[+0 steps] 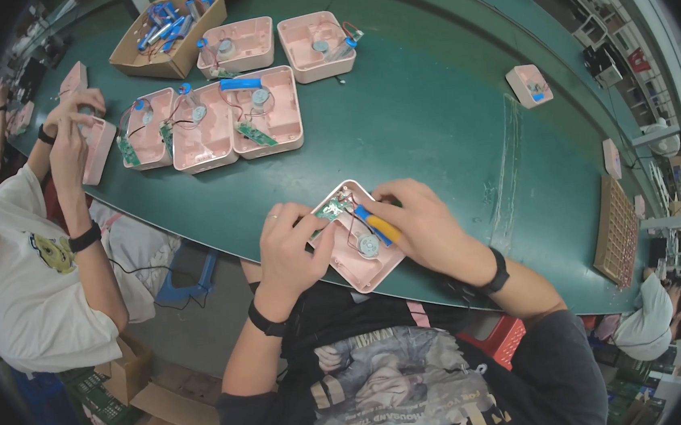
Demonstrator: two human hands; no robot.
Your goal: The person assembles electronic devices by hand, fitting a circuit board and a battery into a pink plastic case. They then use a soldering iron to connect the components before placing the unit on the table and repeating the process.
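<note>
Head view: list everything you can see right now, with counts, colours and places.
pink housing: one, pink, at the near table edge, under both hands
screwdriver: one, yellow and blue handle, in the right hand over the pink housing
open pink housings: about five, pink with blue parts and green boards, far left of table
cardboard box: one, brown, holding blue parts, far left
small pink part: one, far right of table
table: one, green
co-worker's hands: two, left edge, on another pink piece
left hand: holds the pink housing's left side
right hand: grips the screwdriver
</note>
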